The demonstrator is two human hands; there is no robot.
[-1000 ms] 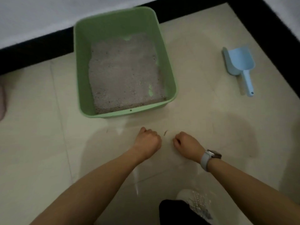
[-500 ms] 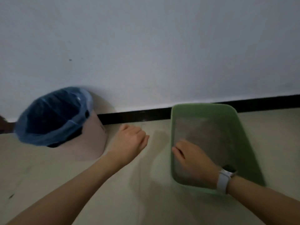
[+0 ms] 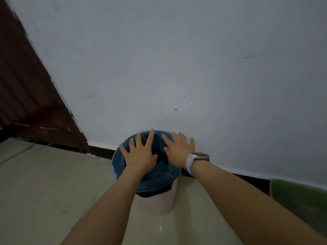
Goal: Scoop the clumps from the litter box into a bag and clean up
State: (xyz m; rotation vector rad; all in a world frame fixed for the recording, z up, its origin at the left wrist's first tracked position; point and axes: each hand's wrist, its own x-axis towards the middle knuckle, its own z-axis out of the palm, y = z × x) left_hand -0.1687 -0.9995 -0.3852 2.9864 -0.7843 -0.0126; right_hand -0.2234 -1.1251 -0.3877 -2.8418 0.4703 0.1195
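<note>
1. Hands first: my left hand (image 3: 140,154) and right hand (image 3: 177,151) both hover over the blue bag (image 3: 155,172), fingers spread straight, gripping nothing.
2. Bag lines a pale pink bin (image 3: 155,204) standing against the wall (image 3: 177,59).
3. Litter box (image 3: 300,197) sits well apart to my right, only its green corner showing; I see no scoop.
4. Risk, as I judge it: pressing on the rim could tip the light bin, or drag the liner off its edge so clumps later miss the bag.
</note>
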